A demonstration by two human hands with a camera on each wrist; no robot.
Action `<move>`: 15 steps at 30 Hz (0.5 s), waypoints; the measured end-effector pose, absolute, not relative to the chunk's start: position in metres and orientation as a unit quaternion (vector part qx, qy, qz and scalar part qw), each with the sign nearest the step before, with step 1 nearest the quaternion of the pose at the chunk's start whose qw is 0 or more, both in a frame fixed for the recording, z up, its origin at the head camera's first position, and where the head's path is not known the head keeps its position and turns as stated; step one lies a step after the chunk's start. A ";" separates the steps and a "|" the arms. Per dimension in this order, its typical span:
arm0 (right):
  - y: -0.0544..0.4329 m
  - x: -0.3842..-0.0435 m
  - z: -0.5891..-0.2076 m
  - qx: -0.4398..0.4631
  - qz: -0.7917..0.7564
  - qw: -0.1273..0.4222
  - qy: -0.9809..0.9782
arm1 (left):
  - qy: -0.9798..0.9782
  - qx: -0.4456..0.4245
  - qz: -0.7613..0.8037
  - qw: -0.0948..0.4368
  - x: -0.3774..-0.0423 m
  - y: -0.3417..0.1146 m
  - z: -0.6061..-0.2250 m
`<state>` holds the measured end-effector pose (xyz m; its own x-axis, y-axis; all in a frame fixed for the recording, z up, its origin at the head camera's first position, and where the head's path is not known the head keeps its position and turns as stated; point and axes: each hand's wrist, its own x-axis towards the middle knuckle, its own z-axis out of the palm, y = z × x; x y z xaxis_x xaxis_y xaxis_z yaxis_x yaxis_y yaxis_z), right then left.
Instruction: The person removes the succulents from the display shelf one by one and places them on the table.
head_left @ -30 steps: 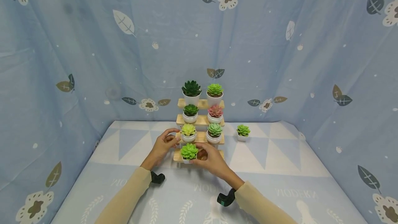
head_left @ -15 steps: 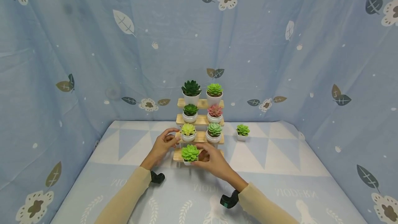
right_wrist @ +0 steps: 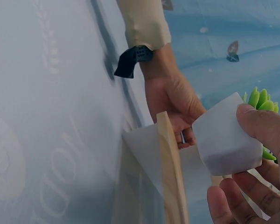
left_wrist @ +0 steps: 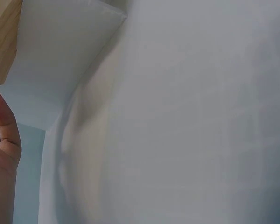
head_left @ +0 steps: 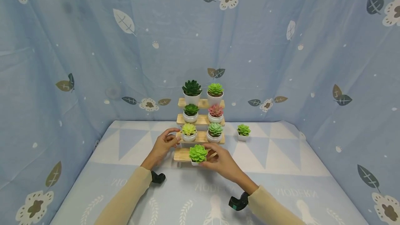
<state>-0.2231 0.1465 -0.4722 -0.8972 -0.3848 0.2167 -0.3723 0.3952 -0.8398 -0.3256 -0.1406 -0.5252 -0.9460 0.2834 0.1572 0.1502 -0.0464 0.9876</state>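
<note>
My right hand (head_left: pixel 224 162) pinches a bright green potted succulent (head_left: pixel 198 153), holding it in front of the bottom shelf of a tiered wooden plant stand (head_left: pixel 181 155). In the right wrist view its square white pot (right_wrist: pixel 226 140) is tilted between thumb and fingers, clear of the wood. My left hand (head_left: pixel 161 149) grips the left end of the stand's second shelf from the bottom. The left wrist view shows only a fingertip by the wooden shelf end (left_wrist: pixel 6 44); the rest of that grip is out of frame.
Pairs of potted succulents stand on the upper shelves, among them a yellow-green one (head_left: pixel 189 132), a pale green one (head_left: pixel 215 132) and a pink one (head_left: pixel 215 113). Another small green succulent (head_left: pixel 243 132) sits on the table right of the stand. A patterned blue curtain (head_left: pixel 281 44) surrounds the table.
The right hand has carried the green potted succulent rightward from the left part of the bottom shelf and slightly forward, baring that wood. My left hand has stayed in place.
</note>
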 end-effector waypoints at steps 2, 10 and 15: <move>0.150 -0.221 -0.470 -0.224 -0.500 0.004 0.836 | 0.690 0.157 0.705 0.046 -0.326 -0.141 -0.525; 0.168 -0.218 -0.467 -0.225 -0.497 -0.007 0.838 | 0.690 0.160 0.705 0.045 -0.325 -0.141 -0.525; 0.182 -0.216 -0.466 -0.219 -0.503 -0.007 0.836 | 0.684 0.162 0.710 0.047 -0.325 -0.140 -0.525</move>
